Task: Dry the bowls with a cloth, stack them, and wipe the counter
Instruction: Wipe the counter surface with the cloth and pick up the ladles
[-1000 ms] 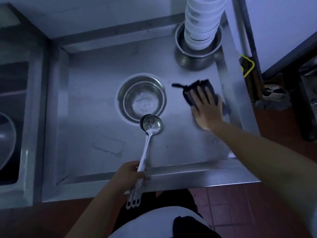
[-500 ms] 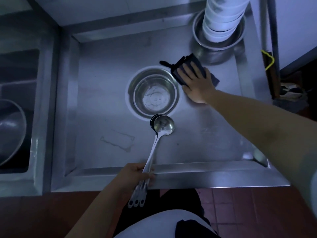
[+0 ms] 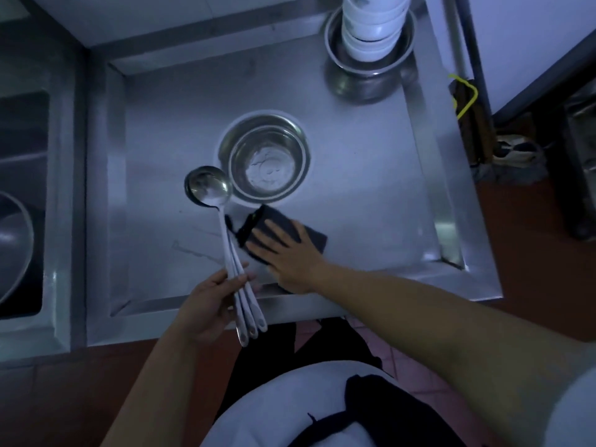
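Observation:
My right hand [image 3: 287, 253] lies flat on a dark cloth [image 3: 309, 235], pressing it onto the steel counter [image 3: 371, 195] near the front edge. My left hand [image 3: 206, 304] grips the handles of several long ladles [image 3: 209, 188], their bowls hovering left of a metal bowl [image 3: 267, 162] that sits in the counter's middle. A tall stack of white bowls [image 3: 371, 24] stands inside a steel bowl [image 3: 371, 69] at the far right corner.
The counter has a raised rim [image 3: 451, 175] all round. A sink [image 3: 22, 201] holding a large metal basin [image 3: 13, 240] lies to the left. A yellow hanger [image 3: 464, 95] and dark items hang off the right side over red floor tiles.
My right hand slid the cloth from the far right, near the stacked bowls, down to the front of the counter. My left hand swung the ladles leftwards, their bowls now left of the metal bowl.

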